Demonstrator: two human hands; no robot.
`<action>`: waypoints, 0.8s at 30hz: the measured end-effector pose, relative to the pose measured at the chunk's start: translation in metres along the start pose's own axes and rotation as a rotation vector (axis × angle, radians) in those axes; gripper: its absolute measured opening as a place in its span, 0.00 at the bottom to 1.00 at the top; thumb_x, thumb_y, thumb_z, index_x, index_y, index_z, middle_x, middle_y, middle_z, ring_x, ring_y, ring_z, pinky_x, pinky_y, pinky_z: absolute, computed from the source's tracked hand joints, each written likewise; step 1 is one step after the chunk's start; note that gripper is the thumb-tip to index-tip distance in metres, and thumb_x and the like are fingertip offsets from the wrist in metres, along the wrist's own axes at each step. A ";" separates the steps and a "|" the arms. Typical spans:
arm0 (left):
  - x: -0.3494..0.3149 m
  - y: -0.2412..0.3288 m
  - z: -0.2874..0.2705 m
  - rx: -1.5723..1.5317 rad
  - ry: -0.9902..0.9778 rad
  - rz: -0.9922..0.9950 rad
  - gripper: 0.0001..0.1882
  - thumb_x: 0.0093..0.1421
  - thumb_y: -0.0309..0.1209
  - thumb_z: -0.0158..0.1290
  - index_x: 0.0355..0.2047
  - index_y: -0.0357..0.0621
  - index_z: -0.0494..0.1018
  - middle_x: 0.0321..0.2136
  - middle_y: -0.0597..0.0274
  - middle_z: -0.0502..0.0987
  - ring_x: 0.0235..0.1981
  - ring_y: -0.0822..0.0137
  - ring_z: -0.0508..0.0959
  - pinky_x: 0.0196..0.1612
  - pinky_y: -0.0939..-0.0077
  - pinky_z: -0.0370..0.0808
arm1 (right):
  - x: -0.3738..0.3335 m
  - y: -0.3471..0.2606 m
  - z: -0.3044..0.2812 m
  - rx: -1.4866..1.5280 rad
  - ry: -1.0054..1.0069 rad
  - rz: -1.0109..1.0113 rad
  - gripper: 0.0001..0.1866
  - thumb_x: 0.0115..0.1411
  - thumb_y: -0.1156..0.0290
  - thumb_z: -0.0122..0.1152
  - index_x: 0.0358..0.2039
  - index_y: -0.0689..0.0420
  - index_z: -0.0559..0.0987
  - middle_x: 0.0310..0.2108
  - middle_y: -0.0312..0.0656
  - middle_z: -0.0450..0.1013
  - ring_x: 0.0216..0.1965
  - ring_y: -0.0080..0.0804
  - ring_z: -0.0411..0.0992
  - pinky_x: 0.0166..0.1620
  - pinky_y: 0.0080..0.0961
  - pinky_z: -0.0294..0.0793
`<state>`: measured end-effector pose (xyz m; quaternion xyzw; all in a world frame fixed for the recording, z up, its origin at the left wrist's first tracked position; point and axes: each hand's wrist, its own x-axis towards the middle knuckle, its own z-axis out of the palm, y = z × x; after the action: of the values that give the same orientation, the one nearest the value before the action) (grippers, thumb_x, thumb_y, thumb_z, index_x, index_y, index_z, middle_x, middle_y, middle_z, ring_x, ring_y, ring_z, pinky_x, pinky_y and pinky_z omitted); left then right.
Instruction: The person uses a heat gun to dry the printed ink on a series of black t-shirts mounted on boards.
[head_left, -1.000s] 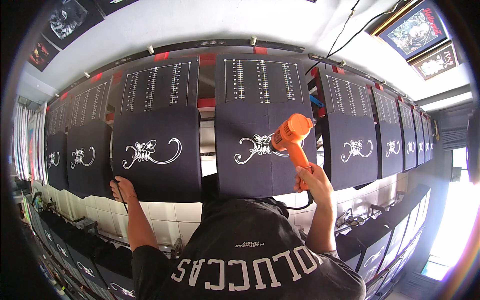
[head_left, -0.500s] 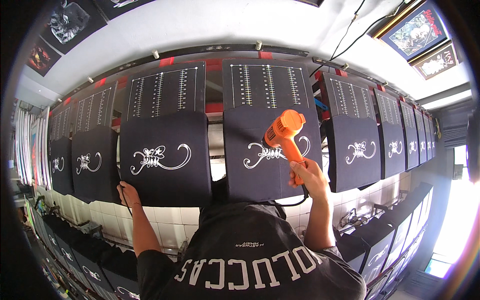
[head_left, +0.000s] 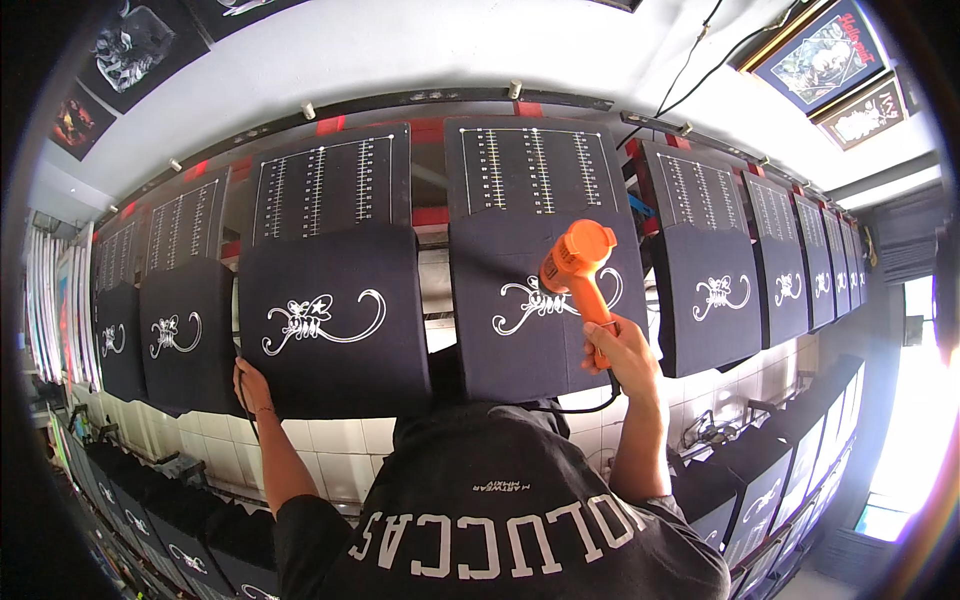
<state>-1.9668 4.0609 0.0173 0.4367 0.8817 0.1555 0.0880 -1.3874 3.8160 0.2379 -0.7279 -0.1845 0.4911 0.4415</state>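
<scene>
An orange heat gun [head_left: 583, 262] is gripped by its handle in my right hand [head_left: 625, 357]. Its dark nozzle points down and left over a white line print [head_left: 520, 312] on black fabric, covering part of the print. That fabric [head_left: 530, 370] is stretched over a flat printing board [head_left: 535, 160] marked with white scales. My left hand [head_left: 256, 386] is closed around a black cord [head_left: 246, 408] beside the near left corner of the neighbouring covered board [head_left: 330, 370]. Behind my right hand a cable runs from the handle toward my body.
More boards with the same print stand in a row to the left [head_left: 185, 345] and right [head_left: 720, 290]. Behind me is a second row of covered boards [head_left: 760, 490]. A dark rail [head_left: 430, 97] runs along the white wall. Framed pictures [head_left: 825, 60] hang at upper right.
The heat gun has shifted slightly right across the print, along with my right hand. My left hand stays on the cord, nearly in place.
</scene>
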 end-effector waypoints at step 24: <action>0.011 -0.020 0.008 -0.049 0.041 0.057 0.33 0.69 0.54 0.32 0.52 0.42 0.76 0.49 0.46 0.77 0.50 0.42 0.76 0.54 0.53 0.71 | -0.031 0.018 -0.009 -0.033 0.128 0.004 0.15 0.61 0.62 0.61 0.35 0.63 0.75 0.22 0.34 0.70 0.20 0.21 0.72 0.24 0.18 0.72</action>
<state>-1.9856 4.0596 0.0021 0.4562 0.8663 0.1884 0.0764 -1.3963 3.7807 0.2412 -0.7654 -0.1626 0.4411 0.4394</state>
